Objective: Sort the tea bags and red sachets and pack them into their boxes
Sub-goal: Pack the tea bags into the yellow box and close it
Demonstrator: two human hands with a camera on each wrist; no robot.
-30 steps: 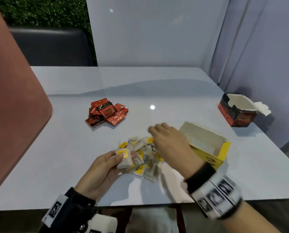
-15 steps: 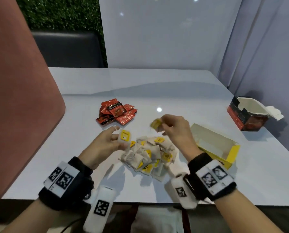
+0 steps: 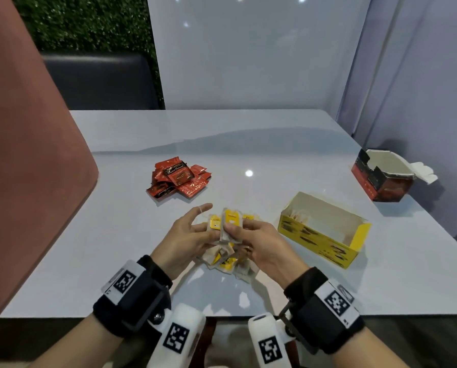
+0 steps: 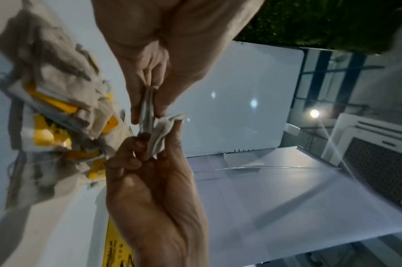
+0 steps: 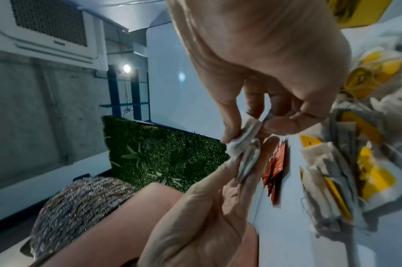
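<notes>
Both hands meet just above a loose pile of tea bags [image 3: 227, 258] with yellow tags, near the table's front. My left hand [image 3: 208, 231] pinches a small stack of tea bags [image 3: 214, 224] between thumb and fingers, index finger stretched out. My right hand [image 3: 235, 232] pinches one more tea bag [image 3: 231, 221] against that stack. The left wrist view shows the left hand [image 4: 147, 115] and right hand [image 4: 149, 148] holding the bags edge-on. Red sachets [image 3: 179, 179] lie heaped further back on the left. The open yellow box [image 3: 315, 235] sits to the right, the open red box [image 3: 381, 181] at far right.
The grey table [image 3: 248, 144] ends at a white partition behind and a wall on the right. A rose-coloured chair back [image 3: 23, 168] crowds the left edge. A dark seat [image 3: 97, 81] stands beyond the table.
My right hand lifted a tea bag from over the pile and brought it left to the stack in my left hand. The hands have come together.
</notes>
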